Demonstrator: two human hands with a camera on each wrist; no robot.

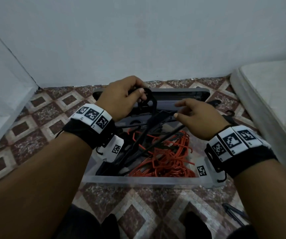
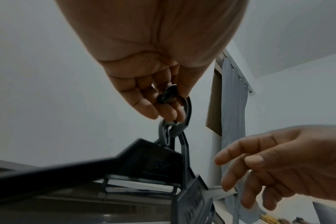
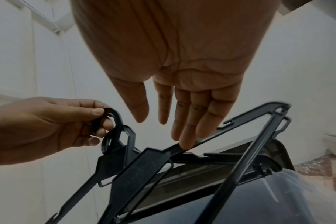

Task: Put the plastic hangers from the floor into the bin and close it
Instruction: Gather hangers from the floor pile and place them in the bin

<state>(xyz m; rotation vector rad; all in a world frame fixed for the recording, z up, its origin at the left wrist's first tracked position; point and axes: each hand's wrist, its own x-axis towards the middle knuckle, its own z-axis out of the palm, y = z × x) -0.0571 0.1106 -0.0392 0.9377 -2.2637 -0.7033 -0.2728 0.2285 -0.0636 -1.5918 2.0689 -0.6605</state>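
Your left hand (image 1: 119, 99) is pinching the hooks of a bunch of black hangers (image 3: 144, 163), thumb and curled fingers closed round the loops, and holding them up over the bin (image 1: 138, 180). Your right hand (image 1: 199, 118) is hovering just beside them with fingers straight and loosely spread — the fingertips (image 3: 186, 144) are touching the shoulder bar of one hanger, gripping nothing.

Below both hands the clear bin is sitting open on the floor (image 1: 40, 121), and inside it red hangers (image 1: 169, 163) are lying tangled under your right wrist, with more black ones slanting under your left. Beyond your fingers the dark lid (image 1: 182, 94) is leaning against the wall (image 1: 138, 40). More black hangers (image 1: 225, 114) are lying on the floor past your right hand, and another dark piece (image 1: 233, 213) is lying near your right elbow — too dim to tell what it is.

You are working on a floor tiled in maroon and cream diamonds. A pale mattress (image 1: 273, 94) is lying to the right of your right hand, and a pale panel (image 1: 4, 83) is standing to the left of your left hand.
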